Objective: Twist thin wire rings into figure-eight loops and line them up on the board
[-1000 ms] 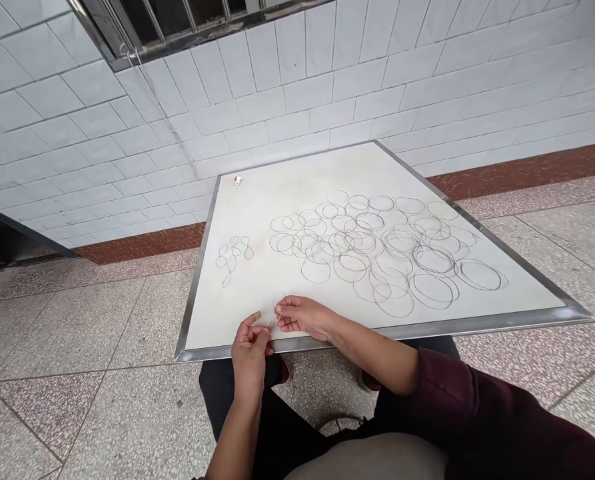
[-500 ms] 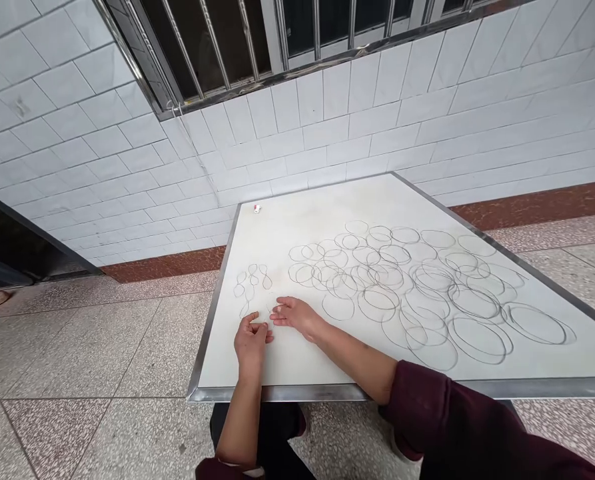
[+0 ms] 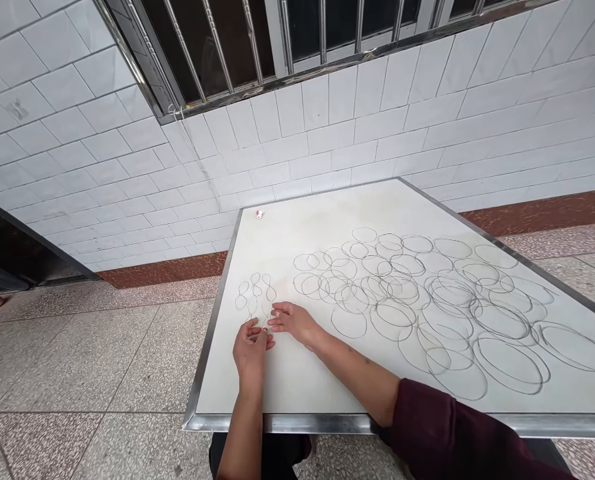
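My left hand (image 3: pixel 250 347) is over the near left part of the white table, its thumb and fingers closed around part of a thin loop. From the right, my right hand (image 3: pixel 293 322) reaches in with its fingers stretched out, close to the left fingertips. A bit of the thin loop (image 3: pixel 266 319) shows between the hands; the rest is hidden by the fingers. Just beyond them lie several thin loops twisted into figure-eights (image 3: pixel 256 285). To the right, many thin dark rings (image 3: pixel 393 319) are spread out flat, overlapping one another.
The white table (image 3: pixel 307 387) has a metal rim (image 3: pixel 327 423) and stands by a tiled wall (image 3: pixel 287 157). A small red and white object (image 3: pixel 260 214) sits at its far left corner. Above is a barred window (image 3: pixel 217 50). Speckled floor (image 3: pixel 92 353) lies to the left.
The view has shifted slightly, so the table and rings appear a little lower and larger. My hands stay together at the same spot, with the right fingers slightly nearer the left.
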Demonstrator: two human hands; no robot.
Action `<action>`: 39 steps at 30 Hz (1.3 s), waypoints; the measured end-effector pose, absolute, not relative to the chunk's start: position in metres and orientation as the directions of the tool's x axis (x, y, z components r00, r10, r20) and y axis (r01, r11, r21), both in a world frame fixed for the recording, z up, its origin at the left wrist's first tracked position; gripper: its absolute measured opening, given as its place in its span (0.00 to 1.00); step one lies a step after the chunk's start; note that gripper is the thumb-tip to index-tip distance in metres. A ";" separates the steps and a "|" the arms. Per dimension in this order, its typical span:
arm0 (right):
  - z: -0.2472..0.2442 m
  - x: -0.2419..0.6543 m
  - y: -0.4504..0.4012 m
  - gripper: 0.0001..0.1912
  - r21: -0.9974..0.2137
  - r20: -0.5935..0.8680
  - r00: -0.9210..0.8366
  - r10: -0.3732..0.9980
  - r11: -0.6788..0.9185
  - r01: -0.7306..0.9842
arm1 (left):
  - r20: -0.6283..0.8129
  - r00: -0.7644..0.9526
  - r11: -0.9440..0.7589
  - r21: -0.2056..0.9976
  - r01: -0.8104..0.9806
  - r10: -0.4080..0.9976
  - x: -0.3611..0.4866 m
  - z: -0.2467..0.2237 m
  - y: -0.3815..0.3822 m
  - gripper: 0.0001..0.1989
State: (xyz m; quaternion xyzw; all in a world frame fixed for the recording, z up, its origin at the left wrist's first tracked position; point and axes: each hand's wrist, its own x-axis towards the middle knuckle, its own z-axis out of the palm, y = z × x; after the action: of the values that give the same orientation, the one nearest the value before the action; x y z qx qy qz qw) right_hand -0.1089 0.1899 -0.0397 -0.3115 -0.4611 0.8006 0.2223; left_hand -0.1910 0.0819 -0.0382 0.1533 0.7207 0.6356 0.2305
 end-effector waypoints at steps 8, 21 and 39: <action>-0.043 -0.104 0.192 0.14 -0.856 -0.267 -0.739 0.619 -0.504 -0.113 | -0.108 -0.885 0.144 0.988 -0.047 0.453 -0.188 -0.044 0.079 0.15; -0.036 -0.112 0.194 0.16 -0.848 -0.278 -0.753 0.596 -0.521 -0.100 | -0.070 -0.880 0.090 0.995 -0.031 0.469 -0.185 -0.044 0.079 0.12; -0.020 -0.056 0.129 0.06 -0.925 -0.211 -0.702 0.680 -0.372 -0.082 | 0.120 -0.833 0.029 0.987 0.160 0.540 -0.159 -0.046 0.012 0.12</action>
State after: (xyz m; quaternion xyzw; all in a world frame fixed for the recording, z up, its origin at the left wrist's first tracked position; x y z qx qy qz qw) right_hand -0.0565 0.1295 -0.0201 -0.2969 -0.5035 0.7731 0.2462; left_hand -0.1585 0.0117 -0.0457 0.2494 0.7023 0.6507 0.1458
